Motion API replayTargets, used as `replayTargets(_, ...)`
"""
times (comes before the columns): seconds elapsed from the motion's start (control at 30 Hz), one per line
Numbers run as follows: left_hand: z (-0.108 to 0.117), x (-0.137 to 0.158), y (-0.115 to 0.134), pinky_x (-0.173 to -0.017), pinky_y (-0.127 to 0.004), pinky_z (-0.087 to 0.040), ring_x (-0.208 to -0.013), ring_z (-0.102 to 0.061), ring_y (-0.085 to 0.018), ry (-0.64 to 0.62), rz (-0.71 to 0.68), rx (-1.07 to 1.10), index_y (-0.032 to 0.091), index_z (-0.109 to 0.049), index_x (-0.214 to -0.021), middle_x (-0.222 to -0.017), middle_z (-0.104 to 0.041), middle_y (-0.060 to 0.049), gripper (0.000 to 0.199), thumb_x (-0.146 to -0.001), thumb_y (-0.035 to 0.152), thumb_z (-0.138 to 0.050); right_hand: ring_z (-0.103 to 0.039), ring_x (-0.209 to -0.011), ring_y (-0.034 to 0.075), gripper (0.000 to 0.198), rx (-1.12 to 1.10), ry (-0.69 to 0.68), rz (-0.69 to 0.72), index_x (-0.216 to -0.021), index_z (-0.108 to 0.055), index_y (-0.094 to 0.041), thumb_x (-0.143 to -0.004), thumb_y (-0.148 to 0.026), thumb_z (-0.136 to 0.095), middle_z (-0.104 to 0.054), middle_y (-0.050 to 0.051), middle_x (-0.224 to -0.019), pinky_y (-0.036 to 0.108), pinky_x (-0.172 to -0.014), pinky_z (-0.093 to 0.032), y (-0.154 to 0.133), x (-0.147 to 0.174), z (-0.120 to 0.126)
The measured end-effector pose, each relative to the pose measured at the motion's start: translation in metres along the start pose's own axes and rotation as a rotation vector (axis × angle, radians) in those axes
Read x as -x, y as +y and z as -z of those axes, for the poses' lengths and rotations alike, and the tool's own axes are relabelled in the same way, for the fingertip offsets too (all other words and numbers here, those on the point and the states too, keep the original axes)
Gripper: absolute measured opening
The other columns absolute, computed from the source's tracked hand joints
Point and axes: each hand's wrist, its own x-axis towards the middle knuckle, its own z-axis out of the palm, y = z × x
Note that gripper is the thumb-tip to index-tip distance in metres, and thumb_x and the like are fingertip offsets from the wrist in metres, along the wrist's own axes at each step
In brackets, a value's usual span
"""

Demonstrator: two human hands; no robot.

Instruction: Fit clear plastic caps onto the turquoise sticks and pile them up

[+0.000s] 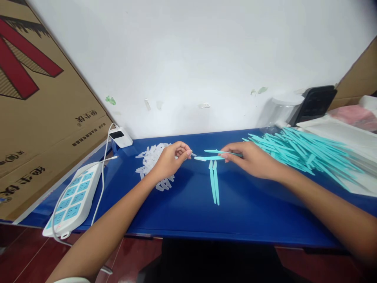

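My left hand [176, 157] pinches a small translucent plastic cap [193, 155], its tip pointing right. Close by on the right, my right hand [241, 157] grips slim turquoise eyebrow razors [209, 158], two of which show, with their blade ends toward my left hand. A narrow gap separates the cap from the razor tips. Below them on the table lie two more turquoise razors [214, 182], side by side. A heap of translucent caps [151, 159] is partly behind my left hand. Beyond my right wrist spreads a large pile of turquoise razors [303, 151].
On the blue table [176, 216], a white power strip [75, 196] with cables lies at left, near a small white device [121, 136]. A cardboard box [44, 118] borders the left side. At back right stand a clear lidded jar [284, 108] and a black stand [315, 103].
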Motion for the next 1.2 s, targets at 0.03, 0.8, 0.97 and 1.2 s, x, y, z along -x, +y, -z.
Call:
replayTargets(0.03, 0.000, 0.000, 0.002, -0.078, -0.033, -0.053, -0.087, -0.072, -0.021, 0.004, 0.007, 0.060, 0.020, -0.067, -0.099, -0.097, -0.078, -0.010, 0.026, -0.099, 0.046, -0.065, -0.067, -0.078, 0.023, 0.037, -0.004, -0.009, -0.001, -0.088, -0.074, -0.025, -0.104, -0.053, -0.054, -0.078, 0.003, -0.088, 0.035, -0.072, -0.046, 0.000, 0.000, -0.001)
replayTargets(0.8, -0.011, 0.000, -0.002, -0.088, -0.036, -0.064, -0.092, -0.080, -0.025, 0.131, 0.034, 0.258, 0.018, -0.085, -0.102, -0.094, -0.084, -0.009, 0.031, -0.089, 0.045, -0.081, -0.068, -0.076, 0.023, 0.043, -0.024, -0.016, 0.001, -0.091, -0.079, -0.023, -0.101, -0.058, -0.056, -0.079, 0.006, -0.087, 0.033, -0.067, -0.047, -0.005, 0.001, -0.002)
replayTargets(0.97, -0.013, 0.000, -0.001, -0.087, -0.037, -0.065, -0.092, -0.080, -0.025, 0.177, 0.033, 0.307, 0.018, -0.085, -0.103, -0.095, -0.084, -0.010, 0.030, -0.085, 0.042, -0.085, -0.069, -0.081, 0.023, 0.041, -0.029, -0.035, 0.003, -0.096, -0.079, -0.024, -0.103, -0.055, -0.054, -0.079, 0.005, -0.091, 0.033, -0.073, -0.048, -0.007, 0.002, -0.003)
replayTargets(1.2, -0.012, 0.000, 0.000, -0.088, -0.039, -0.066, -0.095, -0.080, -0.025, 0.173, -0.008, 0.283, 0.018, -0.085, -0.100, -0.102, -0.083, -0.010, 0.029, -0.082, 0.040, -0.088, -0.069, -0.085, 0.024, 0.042, -0.069, -0.049, -0.035, -0.098, -0.080, -0.023, -0.102, -0.056, -0.055, -0.080, 0.006, -0.093, 0.035, -0.078, -0.049, -0.007, 0.001, -0.004)
